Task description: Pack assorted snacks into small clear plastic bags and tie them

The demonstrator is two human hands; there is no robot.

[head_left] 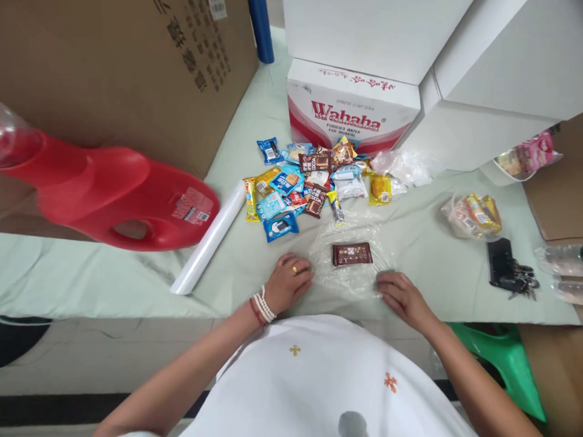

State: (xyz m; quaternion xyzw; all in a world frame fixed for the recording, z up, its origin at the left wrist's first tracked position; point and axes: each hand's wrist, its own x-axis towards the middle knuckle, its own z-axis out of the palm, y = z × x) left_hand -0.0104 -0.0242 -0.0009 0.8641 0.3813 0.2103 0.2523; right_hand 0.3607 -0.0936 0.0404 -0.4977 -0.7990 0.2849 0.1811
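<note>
A brown-wrapped snack bar lies flat on a spread, wrinkled sheet of clear plastic film near the front of the table. My left hand, with a ring and beaded bracelets at the wrist, rests at the film's left edge, its fingers curled on it. At the opposite edge, my right hand has its fingers bent together over the film. Neither hand touches the bar. Just beyond lies a loose pile of small wrapped snacks in blue, brown, yellow and white packets.
A white roll and a large red plastic jug lie to the left. Behind the pile stands a Wahaha water carton. A film-wrapped snack bundle, black phone and keys lie at right; a green stool stands below.
</note>
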